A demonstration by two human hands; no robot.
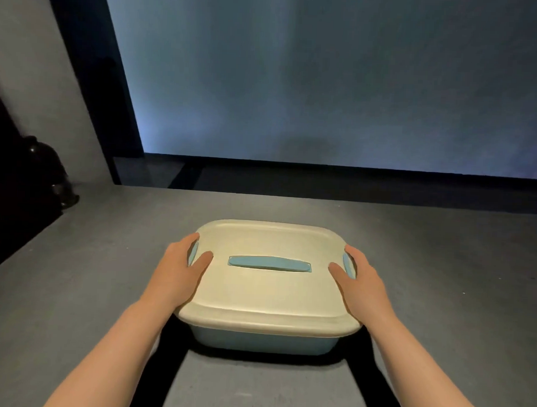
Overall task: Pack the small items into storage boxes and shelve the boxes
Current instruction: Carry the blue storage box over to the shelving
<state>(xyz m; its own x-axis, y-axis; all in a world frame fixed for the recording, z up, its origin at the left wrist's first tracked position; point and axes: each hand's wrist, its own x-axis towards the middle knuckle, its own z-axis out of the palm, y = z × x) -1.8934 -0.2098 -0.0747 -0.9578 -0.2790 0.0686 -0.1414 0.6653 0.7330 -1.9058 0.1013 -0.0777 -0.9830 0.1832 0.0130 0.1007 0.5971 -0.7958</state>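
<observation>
We look down on a flat grey surface (75, 288) that runs away from us to a straight far edge. Beyond that edge rises a broad, dim blue-grey panel (326, 83) with a dark band along its foot. A lighter grey wall (37, 73) stands at the left, with a dark upright strip between wall and panel.

At the far left a dark rounded object (46, 168) sits in shadow; we cannot tell what it is. Our forearms are cut off by the bottom of the frame. The storage box (262, 340) is closed, so its contents are hidden, and only its pale blue front wall shows under the cream lid (267, 297).

The box rests on the grey surface, in the middle, close to us. A blue handle (269, 263) lies flat across the lid's centre. Our left hand (179, 270) clasps the left side of the box, thumb lying on top of the lid and fingers wrapped down over the edge beside a blue side clip (193, 253). Our right hand (360, 281) holds the right side likewise, thumb on the lid, fingers curled over the right blue clip (348, 264).
</observation>
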